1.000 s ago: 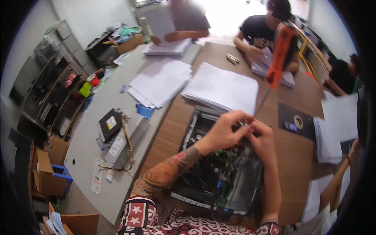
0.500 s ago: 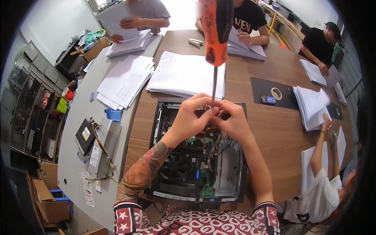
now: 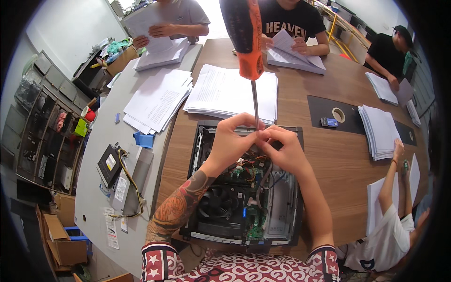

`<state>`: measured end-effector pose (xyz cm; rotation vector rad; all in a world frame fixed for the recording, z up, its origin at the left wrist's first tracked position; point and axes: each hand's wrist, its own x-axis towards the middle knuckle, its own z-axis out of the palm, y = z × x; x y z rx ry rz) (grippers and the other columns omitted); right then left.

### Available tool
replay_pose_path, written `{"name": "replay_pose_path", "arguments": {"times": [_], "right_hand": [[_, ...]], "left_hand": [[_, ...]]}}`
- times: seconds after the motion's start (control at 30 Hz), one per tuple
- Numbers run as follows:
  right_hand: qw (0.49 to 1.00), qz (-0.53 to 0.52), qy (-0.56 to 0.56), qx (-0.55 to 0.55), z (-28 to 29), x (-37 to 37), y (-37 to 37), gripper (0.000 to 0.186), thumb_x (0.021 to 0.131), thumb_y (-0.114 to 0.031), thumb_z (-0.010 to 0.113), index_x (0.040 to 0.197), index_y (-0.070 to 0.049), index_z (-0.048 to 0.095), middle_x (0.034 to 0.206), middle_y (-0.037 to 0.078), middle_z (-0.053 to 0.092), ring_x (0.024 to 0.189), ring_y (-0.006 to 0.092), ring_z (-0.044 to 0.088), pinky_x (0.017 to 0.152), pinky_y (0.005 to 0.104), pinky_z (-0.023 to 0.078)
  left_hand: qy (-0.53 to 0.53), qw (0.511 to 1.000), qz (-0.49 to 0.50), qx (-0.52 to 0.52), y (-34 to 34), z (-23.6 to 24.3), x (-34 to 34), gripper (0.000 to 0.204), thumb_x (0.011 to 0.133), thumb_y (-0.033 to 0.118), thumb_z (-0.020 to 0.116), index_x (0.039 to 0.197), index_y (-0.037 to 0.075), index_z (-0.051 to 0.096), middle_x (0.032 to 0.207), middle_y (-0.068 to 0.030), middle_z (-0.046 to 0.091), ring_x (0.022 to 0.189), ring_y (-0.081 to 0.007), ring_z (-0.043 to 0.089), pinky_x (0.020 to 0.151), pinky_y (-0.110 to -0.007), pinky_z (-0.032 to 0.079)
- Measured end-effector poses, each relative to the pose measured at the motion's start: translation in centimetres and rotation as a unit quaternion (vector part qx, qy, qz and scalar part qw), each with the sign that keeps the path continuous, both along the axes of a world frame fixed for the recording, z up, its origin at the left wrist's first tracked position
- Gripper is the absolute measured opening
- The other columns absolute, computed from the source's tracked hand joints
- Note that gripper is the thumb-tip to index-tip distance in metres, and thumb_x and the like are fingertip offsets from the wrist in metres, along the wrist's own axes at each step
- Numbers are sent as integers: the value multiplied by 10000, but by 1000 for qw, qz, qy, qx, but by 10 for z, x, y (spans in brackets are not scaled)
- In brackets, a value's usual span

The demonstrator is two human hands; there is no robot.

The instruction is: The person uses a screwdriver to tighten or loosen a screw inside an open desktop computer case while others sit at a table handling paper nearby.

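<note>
An orange-and-black screwdriver (image 3: 250,56) stands upright over an open computer case (image 3: 277,218). My left hand (image 3: 233,143) pinches around the lower end of its metal shaft. My right hand (image 3: 285,149) is closed beside it, fingertips meeting the left's; what is between them is hidden. Both are over the upper part of the case, where a black fan (image 3: 215,201), circuit boards and cables show.
Paper stacks (image 3: 228,89) lie beyond the case. A metal power supply (image 3: 134,176) and black drive (image 3: 109,163) rest on the grey table (image 3: 94,202) at left. Co-workers (image 3: 291,28) handle papers across and at the right. A tape roll (image 3: 338,114) lies on the right.
The view has steadied from a tilt; the screwdriver, seen leaning right a second ago, now appears upright. Both hands stay pinched together at its lower end. The co-worker at right moved papers slightly.
</note>
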<state>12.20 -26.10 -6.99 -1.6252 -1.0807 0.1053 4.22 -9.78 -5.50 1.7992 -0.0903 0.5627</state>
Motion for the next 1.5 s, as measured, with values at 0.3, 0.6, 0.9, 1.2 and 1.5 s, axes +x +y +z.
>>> {"name": "replay_pose_path", "arguments": {"times": [0.3,0.6,0.9,1.2,1.5], "right_hand": [[998,-19,18,-50,-3,3,-1,271,754,-162,847,921,-22,685,814,61,656,698,163,631,619,285,507],[995,-41,-11,-86,3,3,-1,270,795,-154,806,968,-2,664,819,89,647,676,194,625,623,314,517],[999,7,-17,-51,-1,3,-2,455,847,-30,664,1296,-7,594,864,77,630,706,165,639,636,295,532],[996,0,-25,-85,-3,3,0,244,827,-151,786,983,-1,674,845,74,630,656,165,626,610,296,520],[995,-1,72,-70,-5,4,-4,205,847,-102,758,1016,-12,685,773,67,659,636,120,621,586,277,503]], "left_hand": [[21,1000,11,12,-2,8,-3,153,842,68,767,969,-10,730,900,-67,740,846,-118,686,773,-271,550],[-11,997,25,78,-8,6,2,186,857,87,750,1011,-13,722,919,-101,735,837,-154,696,742,-289,552],[2,994,-111,8,-1,14,-6,362,980,69,569,1339,23,570,1075,-94,685,1033,-140,627,911,-289,491],[46,998,-45,-1,2,11,-5,155,920,9,637,1052,-6,717,938,-64,738,879,-119,676,820,-278,540],[40,998,-44,-16,-4,14,-7,239,892,-13,670,1130,-35,684,1068,-101,721,983,-149,677,884,-286,542]]}}
